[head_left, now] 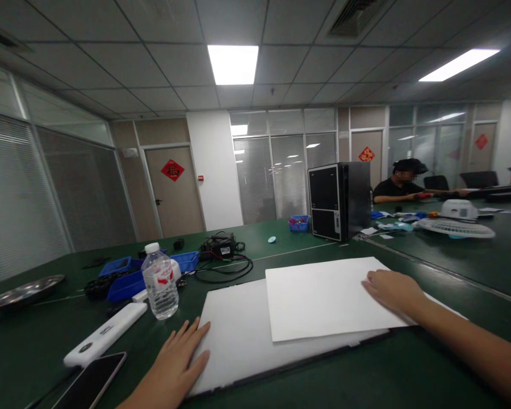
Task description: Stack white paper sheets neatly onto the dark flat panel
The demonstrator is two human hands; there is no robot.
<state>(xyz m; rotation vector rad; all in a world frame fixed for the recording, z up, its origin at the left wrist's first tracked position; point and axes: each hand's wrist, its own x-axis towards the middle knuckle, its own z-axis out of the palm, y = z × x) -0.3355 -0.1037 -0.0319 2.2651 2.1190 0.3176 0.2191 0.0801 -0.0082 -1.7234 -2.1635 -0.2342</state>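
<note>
the left hand [176, 363] lies flat with fingers spread, palm down on the near-left corner of the lower white sheet [238, 335], close to the near edge of the green desk [409, 375]. the right hand [394, 289] rests open, fingers together, on the right edge of the upper white sheet [323, 298], which lies on top of the lower one. a water bottle [159, 281], a white power bank [104, 335] and a dark phone [91, 380] lie toward the desk's left side.
</note>
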